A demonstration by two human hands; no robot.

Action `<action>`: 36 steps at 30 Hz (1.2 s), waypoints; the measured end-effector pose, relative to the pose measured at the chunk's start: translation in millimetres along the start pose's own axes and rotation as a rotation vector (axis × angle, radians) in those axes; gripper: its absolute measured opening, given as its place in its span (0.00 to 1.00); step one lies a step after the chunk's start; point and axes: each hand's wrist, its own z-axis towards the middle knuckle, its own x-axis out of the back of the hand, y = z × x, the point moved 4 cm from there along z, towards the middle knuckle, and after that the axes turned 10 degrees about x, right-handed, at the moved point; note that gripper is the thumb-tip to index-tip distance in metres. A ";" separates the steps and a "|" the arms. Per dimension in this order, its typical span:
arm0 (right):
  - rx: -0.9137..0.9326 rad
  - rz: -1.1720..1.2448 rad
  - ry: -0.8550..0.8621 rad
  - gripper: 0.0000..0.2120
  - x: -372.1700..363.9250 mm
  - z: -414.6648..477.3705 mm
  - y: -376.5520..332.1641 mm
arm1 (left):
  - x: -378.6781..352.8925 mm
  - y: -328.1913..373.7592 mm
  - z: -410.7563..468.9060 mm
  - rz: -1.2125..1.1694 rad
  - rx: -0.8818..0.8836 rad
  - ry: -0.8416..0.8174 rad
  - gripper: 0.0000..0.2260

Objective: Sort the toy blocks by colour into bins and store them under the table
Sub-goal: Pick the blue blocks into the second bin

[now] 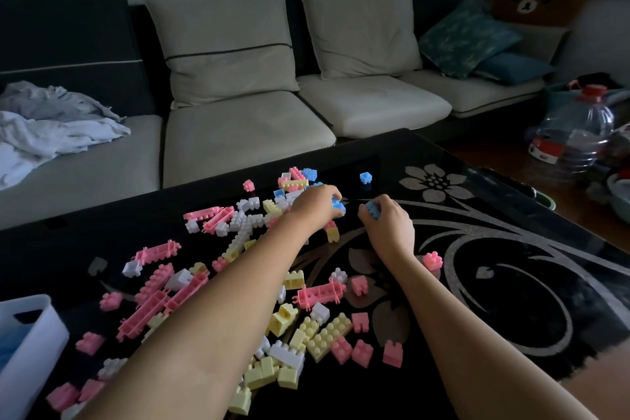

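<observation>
Collecting blue blocks is the step in hand. The left hand (315, 208) curls its fingers round a blue block (338, 206) at the far side of the pile. The right hand (390, 227), just beside it, grips a second blue block (372, 209) in curled fingers. Both hands work toward the far edge of the surface (511, 300).

The white bin (41, 351) at the near-left corner shows blue contents and is judged to be the destination. The next move calls for carrying both pieces back over the pile to that bin without knocking loose parts off the edge. A lone blue block (365, 177) near the far edge is not yet collected.

The blocks are moulded pastel plastic with studded tops: short cubes, wider yellow bricks (329, 334) and long pink beams (150, 310) with pegged sides. The surface is glossy black with a matt floral pattern, so pieces will likely slide on it.
</observation>
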 end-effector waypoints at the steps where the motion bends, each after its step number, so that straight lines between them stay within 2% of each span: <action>1: -0.002 0.009 0.002 0.12 0.4 -0.7 0.2 | 0.1 2.1 0.2 0.052 -0.004 0.001 0.13; 4: -0.013 0.028 0.007 0.12 0.8 -1.8 1.6 | -1.3 6.8 -1.5 0.196 -0.014 -0.017 0.11; 7: -0.028 0.060 0.015 0.11 0.6 -1.4 3.2 | -2.0 4.8 -5.7 0.175 -0.033 -0.024 0.10; 10: -0.051 0.111 0.034 0.12 0.3 -0.4 4.5 | 0.9 -0.4 -6.9 -0.051 0.005 -0.068 0.09; 16: -0.090 0.202 0.085 0.12 1.9 -1.7 7.6 | 3.1 -14.7 -21.6 -0.427 0.161 -0.273 0.12; 19: -0.095 0.241 0.089 0.11 4.3 -7.8 6.4 | 6.4 -27.0 -33.9 -0.391 0.208 -0.235 0.13; 22: -0.087 0.301 0.071 0.09 7.8 -16.9 0.9 | 17.5 -34.0 -48.6 -0.398 0.193 -0.214 0.10; 27: -0.063 0.266 -0.058 0.09 11.0 -26.0 -7.8 | 45.7 -48.5 -85.5 -0.456 0.200 -0.081 0.11; 29: -0.192 0.400 -0.059 0.11 17.4 -29.5 -17.0 | 56.1 -54.2 -106.5 -0.543 0.206 -0.075 0.10; 31: -0.478 0.738 -0.077 0.12 19.1 -37.1 -33.6 | 67.8 -62.5 -129.4 -0.625 0.212 -0.094 0.08; 33: -0.722 1.183 -0.232 0.12 11.7 -48.6 -62.4 | 83.0 -75.2 -153.4 -0.710 0.219 -0.077 0.07; 34: -0.763 1.338 -0.336 0.12 8.8 -54.3 -78.4 | 89.3 -82.1 -164.0 -0.781 0.229 -0.068 0.06; 36: -0.773 1.482 -0.517 0.16 4.6 -67.6 -112.1 | 103.4 -100.5 -189.9 -0.938 0.291 -0.055 0.05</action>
